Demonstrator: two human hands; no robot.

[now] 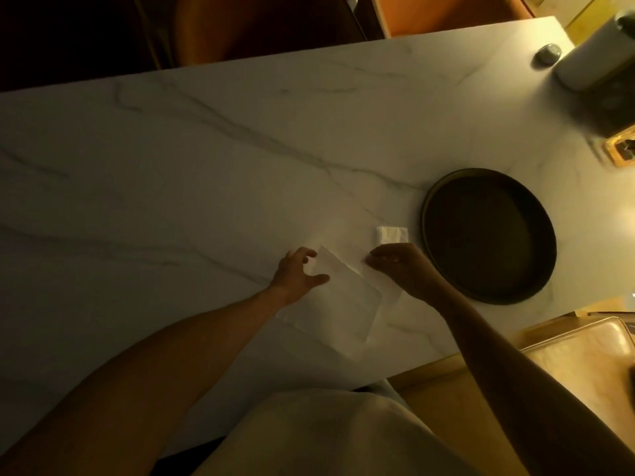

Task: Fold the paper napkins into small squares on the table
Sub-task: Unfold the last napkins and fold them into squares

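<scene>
A white paper napkin lies on the marble table, partly folded, with its upper layer turned over. My left hand pinches the napkin's far left corner between thumb and fingers. My right hand has its fingers curled on the napkin's far right corner and holds it there. A small folded white napkin square rests just beyond my right hand, beside the tray.
A round dark tray sits right of the napkins. A white cylinder, a small dark round object and a wooden holder stand at the far right. An orange chair is beyond the table, a cushioned seat at right.
</scene>
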